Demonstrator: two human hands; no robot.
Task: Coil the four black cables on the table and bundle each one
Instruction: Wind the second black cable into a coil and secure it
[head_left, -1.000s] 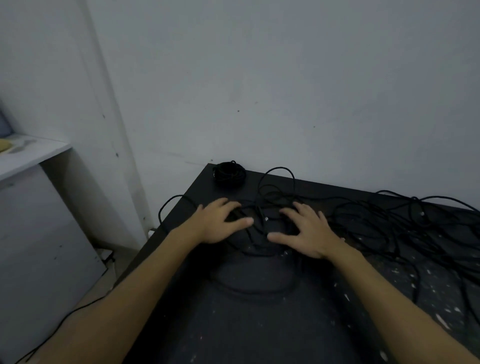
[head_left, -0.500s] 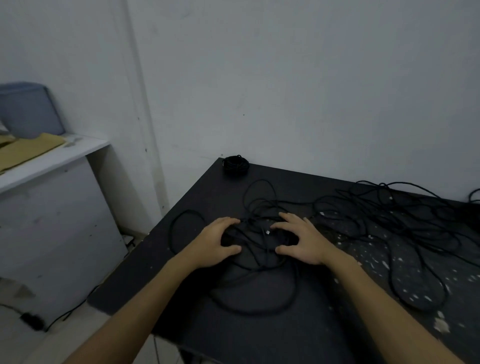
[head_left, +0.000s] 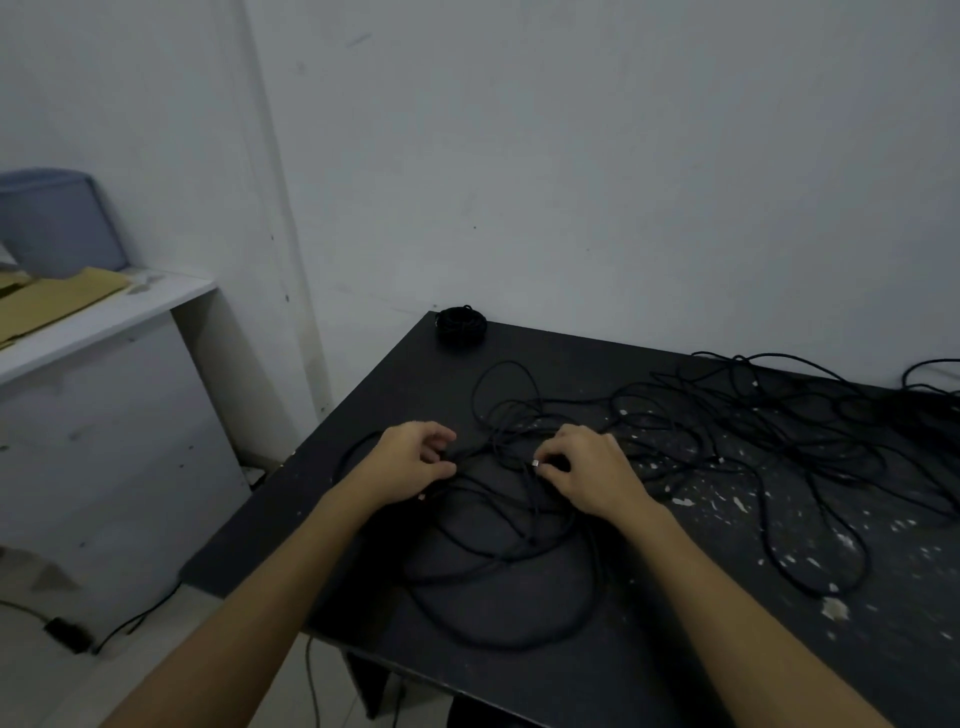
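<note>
A loose black cable (head_left: 498, 597) lies in wide loops on the black table (head_left: 405, 395) in front of me. My left hand (head_left: 410, 467) has its fingers curled and pinches a strand of this cable. My right hand (head_left: 587, 467) pinches the cable's end, where a small silver plug (head_left: 535, 464) shows between thumb and fingers. One coiled, bundled black cable (head_left: 461, 325) sits at the table's far left corner. More black cables (head_left: 779, 426) sprawl tangled over the table's right half.
A white wall stands right behind the table. To the left is a white counter (head_left: 104, 317) with brown cardboard (head_left: 52, 299) and a blue bin (head_left: 57, 218). A power adapter and cord (head_left: 67, 631) lie on the floor. White paint flecks mark the table's right side.
My view has shifted left and back. Both hands went from lying flat on the cable pile to curling their fingers and pinching the cable; the right now holds the plug end.
</note>
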